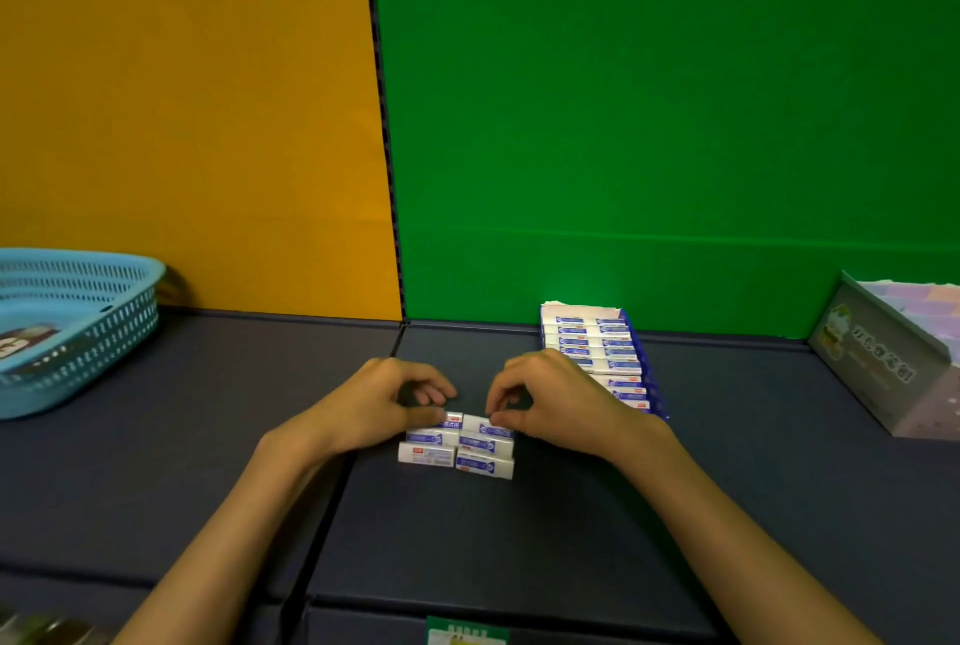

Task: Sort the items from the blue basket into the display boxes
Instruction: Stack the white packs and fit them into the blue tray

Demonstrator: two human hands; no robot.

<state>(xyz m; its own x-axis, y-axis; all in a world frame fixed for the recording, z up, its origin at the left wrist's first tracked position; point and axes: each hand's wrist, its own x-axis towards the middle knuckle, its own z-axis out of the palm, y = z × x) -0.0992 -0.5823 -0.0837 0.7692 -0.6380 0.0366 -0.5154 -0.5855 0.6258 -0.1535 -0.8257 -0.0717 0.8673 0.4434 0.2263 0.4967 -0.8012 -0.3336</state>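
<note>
In the head view, much is cut off or blurred. The blue basket (78, 327) runs off the left edge, so only its right part shows; something dark with pale lettering lies inside it, too smeared to name. At the right edge a grey display box (878, 363) with a cartoon print is also cropped, and the pastel, purplish items (919, 301) packed in it cannot be made out singly. A green label (466, 631) at the bottom edge is half out of frame and unreadable, and a blurred object sits in the bottom left corner.

On the dark bench (208, 436), a group of small white erasers (457, 447) with blue and red wrappers lies in two side-by-side columns between the hands. The print on them is too small to read. The left hand (384, 405) has its thumb and fingertips curled onto the far eraser of the left column, its grip pinched on that piece. The right hand (550, 400) likewise pinches the far eraser of the right column, thumb and forefinger closed on its edge.

Just behind the right hand stands a blue display box (644, 374) filled with two rows of the same erasers; the hand hides its near left corner. Behind the bench stand an orange panel (182, 98) and a green panel (649, 98).
</note>
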